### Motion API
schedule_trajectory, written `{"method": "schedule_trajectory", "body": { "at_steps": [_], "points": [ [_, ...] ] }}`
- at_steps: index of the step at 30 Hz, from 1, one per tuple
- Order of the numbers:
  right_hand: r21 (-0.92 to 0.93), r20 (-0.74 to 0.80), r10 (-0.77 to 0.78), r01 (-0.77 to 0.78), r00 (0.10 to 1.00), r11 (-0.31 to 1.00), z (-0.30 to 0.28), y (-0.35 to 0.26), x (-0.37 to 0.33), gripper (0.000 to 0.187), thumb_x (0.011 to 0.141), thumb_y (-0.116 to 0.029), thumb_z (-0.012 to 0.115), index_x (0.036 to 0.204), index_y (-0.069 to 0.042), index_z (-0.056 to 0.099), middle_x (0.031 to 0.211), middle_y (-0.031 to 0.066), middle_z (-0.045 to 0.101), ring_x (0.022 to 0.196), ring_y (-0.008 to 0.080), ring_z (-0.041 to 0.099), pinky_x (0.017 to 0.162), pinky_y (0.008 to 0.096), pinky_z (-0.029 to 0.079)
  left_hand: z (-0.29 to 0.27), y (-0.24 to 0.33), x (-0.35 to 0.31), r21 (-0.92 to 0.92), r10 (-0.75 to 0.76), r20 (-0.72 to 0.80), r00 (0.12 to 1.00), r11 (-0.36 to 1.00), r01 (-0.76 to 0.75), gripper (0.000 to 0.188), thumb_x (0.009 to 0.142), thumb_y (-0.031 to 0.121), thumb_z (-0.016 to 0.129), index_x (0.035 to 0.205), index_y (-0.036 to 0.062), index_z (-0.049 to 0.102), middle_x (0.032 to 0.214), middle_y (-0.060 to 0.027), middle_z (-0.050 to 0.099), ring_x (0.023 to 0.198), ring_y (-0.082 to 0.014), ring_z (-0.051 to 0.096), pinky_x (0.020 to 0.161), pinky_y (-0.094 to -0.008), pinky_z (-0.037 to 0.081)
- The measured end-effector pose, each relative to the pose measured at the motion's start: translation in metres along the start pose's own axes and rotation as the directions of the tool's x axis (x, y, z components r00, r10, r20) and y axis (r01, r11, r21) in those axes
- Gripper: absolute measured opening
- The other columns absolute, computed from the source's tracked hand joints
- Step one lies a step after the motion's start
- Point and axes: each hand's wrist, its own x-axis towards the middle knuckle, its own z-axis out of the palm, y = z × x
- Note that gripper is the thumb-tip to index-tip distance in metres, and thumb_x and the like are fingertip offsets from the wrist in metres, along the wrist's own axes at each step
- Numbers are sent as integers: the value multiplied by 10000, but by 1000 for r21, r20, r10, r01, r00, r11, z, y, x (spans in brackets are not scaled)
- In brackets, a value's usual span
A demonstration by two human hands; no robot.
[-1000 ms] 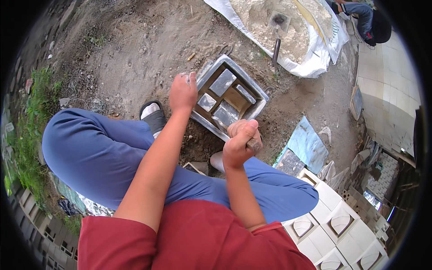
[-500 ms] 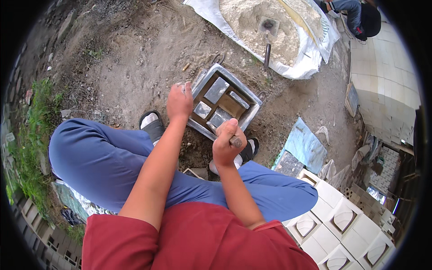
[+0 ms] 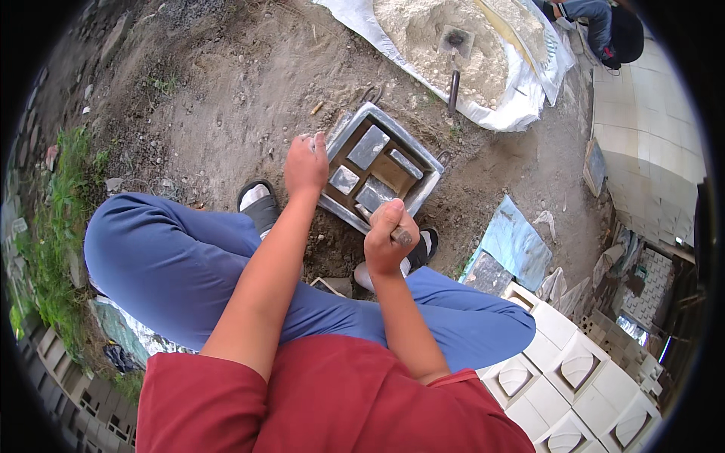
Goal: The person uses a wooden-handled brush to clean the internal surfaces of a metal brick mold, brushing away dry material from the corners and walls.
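A square metal mould (image 3: 432, 181) with raised blocks inside lies on the dirt between my feet. Of these, a long flat-topped block (image 3: 368, 146), a narrow bar (image 3: 405, 164) and a small block (image 3: 343, 179) stand out, their tops worn and shiny. My right hand (image 3: 388, 238) is wrapped round the wooden handle (image 3: 401, 236) of a tool at the mould's near corner; its working end is mostly hidden by the hand. At the left rim, my left hand (image 3: 306, 166) has its fingers curled, with pale powder on them. What they grip is hidden.
Beyond the mould, a white sack (image 3: 521, 113) holds pale powder, with a dark-handled square tool (image 3: 454, 90) on it. White patterned blocks (image 3: 544, 385) stand at near right, beside a blue sheet (image 3: 513, 238). Another person (image 3: 593, 23) is at the far right.
The whole view has shifted slightly. Both hands keep their places at the mould, the right one still holding the wooden-handled tool.
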Motion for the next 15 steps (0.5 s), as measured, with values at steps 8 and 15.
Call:
{"method": "schedule_trajectory", "body": {
  "at_steps": [8, 15],
  "points": [
    [176, -40, 49, -41, 998, 984, -10, -5, -1, 524, 1127, -193, 464, 629, -28, 455, 555, 5, 452, 490, 101, 411, 471, 320, 272, -2, -3, 1, 9, 101, -20, 995, 995, -101, 543, 1087, 489, 458, 1132, 23, 734, 1269, -177, 678, 1144, -398, 658, 969, -487, 529],
    [399, -103, 83, -36, 991, 916, -32, -33, 15, 548, 1140, -201, 437, 615, -73, 348, 550, 9, 413, 487, 104, 364, 472, 302, 277, 3, -3, 10, -5, 115, -49, 992, 993, -116, 563, 1086, 500, 453, 1125, 13, 733, 1272, -188, 675, 1144, -407, 656, 975, -491, 526]
  ]
}}
